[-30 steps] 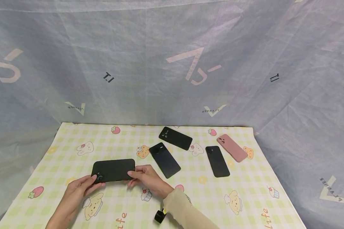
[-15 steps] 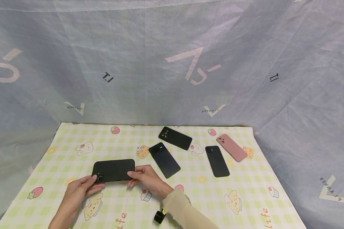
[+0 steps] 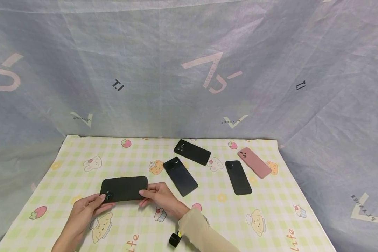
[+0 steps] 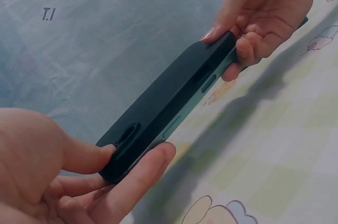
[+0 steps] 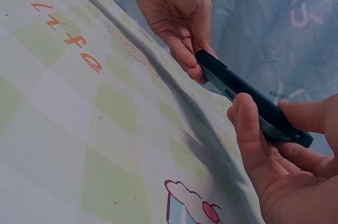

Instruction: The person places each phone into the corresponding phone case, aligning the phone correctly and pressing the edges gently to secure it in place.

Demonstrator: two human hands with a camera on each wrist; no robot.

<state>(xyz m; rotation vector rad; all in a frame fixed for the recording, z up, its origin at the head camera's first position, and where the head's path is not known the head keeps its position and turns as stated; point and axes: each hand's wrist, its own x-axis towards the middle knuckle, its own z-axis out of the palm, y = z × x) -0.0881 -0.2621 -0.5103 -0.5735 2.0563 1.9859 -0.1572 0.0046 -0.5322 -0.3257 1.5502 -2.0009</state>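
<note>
left hand (image 3: 85, 209) + right hand (image 3: 162, 196): grip pinching black-cased phone (image 3: 126, 187) at opposite ends | raised over counter (image 3: 220, 222), nearer left edge than right | two-end pinch probably steadies it, leaves back mostly uncovered

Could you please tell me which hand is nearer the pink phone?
Right: the right hand is left of the pink phone; the left hand is farther left.
</note>
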